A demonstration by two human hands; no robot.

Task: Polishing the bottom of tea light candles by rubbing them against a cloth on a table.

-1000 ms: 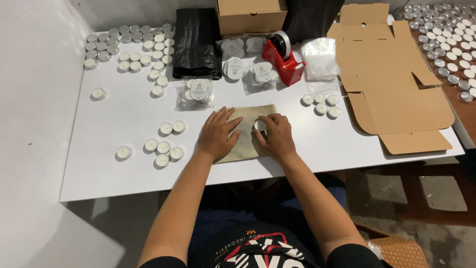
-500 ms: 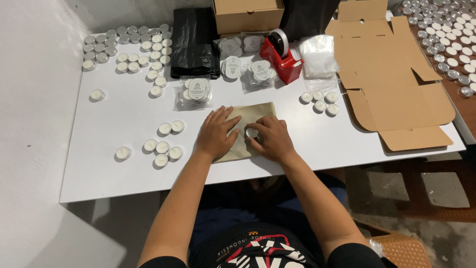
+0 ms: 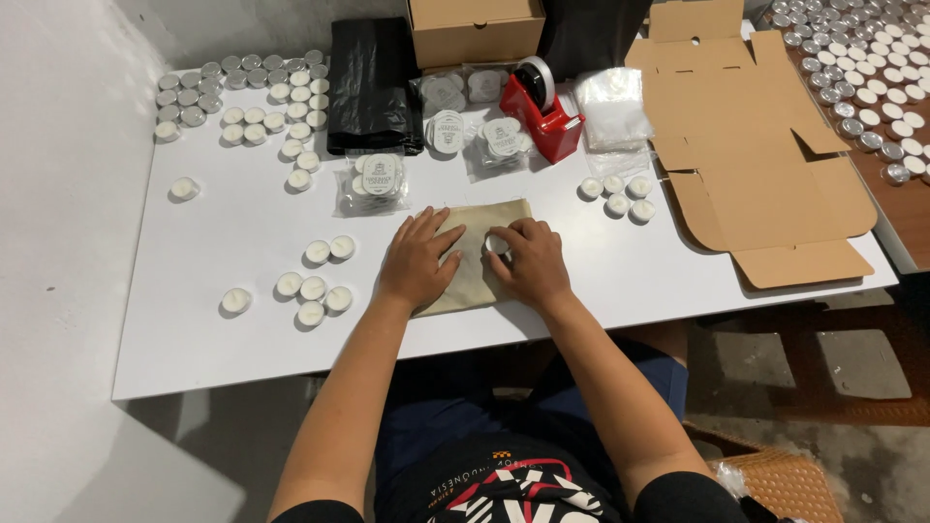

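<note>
Pouch: tan fabric pouch lies flat at the near-centre of the white table, under both hands.
Left hand: left hand presses flat on the pouch, fingers spread, gripping nothing.
Right hand: right hand has its fingers curled round a tealight on the pouch.
Handling: cloth looks soft and limp, take it by the edges; the tealight looks light with a thin cup, so pinch the rim.
Containers: closed cardboard box at the back, contents unseen; clear bags hold round labelled discs.
</note>
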